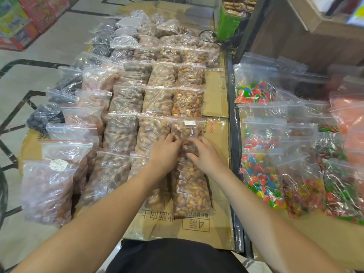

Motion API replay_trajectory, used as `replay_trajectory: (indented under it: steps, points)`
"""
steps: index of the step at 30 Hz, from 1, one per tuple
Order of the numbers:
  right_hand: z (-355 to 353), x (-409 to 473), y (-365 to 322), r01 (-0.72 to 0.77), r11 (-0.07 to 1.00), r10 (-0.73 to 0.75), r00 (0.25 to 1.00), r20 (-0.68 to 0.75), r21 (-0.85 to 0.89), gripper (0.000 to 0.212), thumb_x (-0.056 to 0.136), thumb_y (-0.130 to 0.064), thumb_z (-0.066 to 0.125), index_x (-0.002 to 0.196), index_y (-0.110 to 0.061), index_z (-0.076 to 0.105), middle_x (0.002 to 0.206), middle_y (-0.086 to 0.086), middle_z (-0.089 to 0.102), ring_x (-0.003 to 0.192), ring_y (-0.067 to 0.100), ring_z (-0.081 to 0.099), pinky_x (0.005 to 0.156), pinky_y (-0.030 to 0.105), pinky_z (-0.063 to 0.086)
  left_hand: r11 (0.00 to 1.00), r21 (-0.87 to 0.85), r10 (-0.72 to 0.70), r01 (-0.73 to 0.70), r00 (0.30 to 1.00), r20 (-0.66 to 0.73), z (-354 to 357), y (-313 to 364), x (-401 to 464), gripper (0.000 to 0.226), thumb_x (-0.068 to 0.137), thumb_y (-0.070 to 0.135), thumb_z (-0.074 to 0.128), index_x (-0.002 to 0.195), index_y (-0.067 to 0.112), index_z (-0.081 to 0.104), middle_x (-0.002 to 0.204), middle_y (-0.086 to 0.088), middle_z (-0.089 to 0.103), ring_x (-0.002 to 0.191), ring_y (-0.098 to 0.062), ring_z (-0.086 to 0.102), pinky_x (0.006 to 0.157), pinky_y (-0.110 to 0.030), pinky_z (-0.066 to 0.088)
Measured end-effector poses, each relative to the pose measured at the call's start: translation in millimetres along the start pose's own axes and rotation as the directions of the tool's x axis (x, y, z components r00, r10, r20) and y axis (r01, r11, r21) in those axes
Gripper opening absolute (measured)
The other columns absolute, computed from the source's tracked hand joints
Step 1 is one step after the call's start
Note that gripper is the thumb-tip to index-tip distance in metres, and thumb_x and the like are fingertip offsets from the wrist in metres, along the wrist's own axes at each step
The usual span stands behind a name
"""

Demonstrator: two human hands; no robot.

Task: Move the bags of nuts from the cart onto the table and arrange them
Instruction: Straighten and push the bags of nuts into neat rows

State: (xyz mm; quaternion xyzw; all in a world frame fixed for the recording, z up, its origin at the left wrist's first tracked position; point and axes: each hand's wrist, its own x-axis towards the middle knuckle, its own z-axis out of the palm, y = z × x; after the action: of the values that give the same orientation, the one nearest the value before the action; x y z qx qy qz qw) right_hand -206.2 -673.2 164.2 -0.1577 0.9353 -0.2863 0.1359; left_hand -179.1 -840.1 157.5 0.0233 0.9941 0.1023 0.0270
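Clear zip bags of nuts lie in overlapping rows on the cardboard-covered table (216, 99). My left hand (165, 151) and my right hand (204, 155) meet on the lower half of one bag of nuts (184, 128) with a white label, in the rightmost row. The fingers of both hands pinch its plastic. This bag overlaps the top of the nearest bag of golden-brown nuts (190, 191), which lies flat toward me. The cart is out of view.
Bags of dark dried fruit (46, 116) line the table's left edge. A neighbouring table on the right holds bags of coloured candy (260, 174) behind a black frame edge (234, 146). A green box (228, 22) and black cable (212, 39) sit at the far end.
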Motion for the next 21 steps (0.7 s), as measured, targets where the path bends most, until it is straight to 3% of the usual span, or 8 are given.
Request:
replay_trajectory:
  steps: [3,6,9,11,14,16,18,21]
  points:
    - [4.8,-1.8,-1.4,-0.043,0.991,0.050,0.997,0.053,-0.124,0.059,0.101,-0.040,0.060,0.156,-0.031,0.039,0.156,0.009,0.037,0.141,0.030,0.043,0.109,0.045,0.047,0.998,0.055,0.017,-0.018,1.000,0.022,-1.2,-3.9,-0.6,0.021,0.097,0.022,0.057,0.115,0.019,0.069,0.120,-0.007,0.061,0.116,-0.033,0.053,0.090,-0.042,0.046]
    - [7.1,-0.2,-5.4,0.003,0.960,0.010,0.999,0.044,-0.282,0.058,0.099,-0.038,0.065,0.150,-0.019,0.045,0.165,0.008,0.021,0.147,0.032,0.034,0.108,0.046,0.047,0.996,0.056,0.066,-0.068,0.997,0.042,-1.9,-2.4,1.5,0.028,0.094,0.026,0.064,0.120,0.017,0.066,0.151,-0.010,0.043,0.140,-0.034,0.037,0.106,-0.047,0.041]
    - [7.1,3.8,-7.1,0.005,0.947,0.043,0.989,0.145,-0.321,0.066,0.099,-0.043,0.063,0.153,-0.013,0.040,0.172,0.007,0.009,0.150,0.028,0.035,0.106,0.048,0.049,0.991,0.008,0.132,-0.134,0.986,0.101,4.2,-4.0,1.2,0.065,0.099,0.030,0.054,0.155,0.012,0.027,0.169,-0.006,0.014,0.150,-0.029,0.026,0.119,-0.046,0.030]
    - [7.1,4.6,-6.8,0.010,0.934,0.045,0.988,0.145,-0.356,0.073,0.097,-0.045,0.066,0.156,-0.015,0.033,0.172,0.008,0.009,0.152,0.032,0.030,0.110,0.049,0.046,0.993,0.043,0.105,-0.113,0.981,0.164,10.3,-5.9,2.4,0.074,0.103,0.038,0.039,0.162,0.014,0.001,0.171,-0.002,0.002,0.154,-0.027,0.018,0.124,-0.044,0.018]
    - [9.0,-0.1,-6.7,0.007,0.944,0.027,0.995,0.097,-0.329,0.083,0.097,-0.041,0.067,0.162,-0.018,0.021,0.173,0.006,0.006,0.154,0.033,0.026,0.115,0.047,0.040,0.989,0.108,0.068,-0.096,0.969,0.237,10.6,-4.4,6.6,0.078,0.103,0.050,0.034,0.162,0.020,-0.007,0.170,0.005,-0.008,0.155,-0.027,0.012,0.125,-0.043,0.014]
    - [10.1,-3.6,-7.4,0.001,0.964,0.036,0.991,0.132,-0.265,0.079,0.102,-0.037,0.061,0.164,-0.017,0.017,0.174,0.003,-0.003,0.156,0.027,0.022,0.117,0.042,0.037,0.992,0.106,0.037,-0.070,0.959,0.281,3.9,-1.6,9.9,0.077,0.103,0.047,0.035,0.162,0.022,-0.008,0.170,0.007,-0.007,0.154,-0.030,0.014,0.123,-0.044,0.016]
    - [8.8,-8.6,-8.3,-0.037,0.983,0.053,0.995,0.085,-0.179,0.070,0.104,-0.038,0.057,0.163,-0.018,0.025,0.174,0.004,0.005,0.156,0.027,0.023,0.118,0.042,0.035,0.991,0.113,0.028,-0.070,0.941,0.336,-6.6,2.3,9.9,0.075,0.104,0.036,0.036,0.162,0.022,-0.010,0.170,0.006,-0.009,0.154,-0.034,0.014,0.122,-0.046,0.016]
    - [-1.2,-27.2,-14.1,-0.147,0.989,0.145,0.988,-0.057,-0.019,0.065,0.101,-0.041,0.061,0.157,-0.018,0.036,0.161,0.012,0.034,0.147,0.032,0.036,0.115,0.042,0.036,0.998,0.037,0.023,-0.042,0.912,0.410,-19.1,3.5,6.9,0.080,0.098,0.020,0.042,0.162,0.020,-0.006,0.170,0.004,-0.008,0.155,-0.037,0.009,0.123,-0.052,0.014]
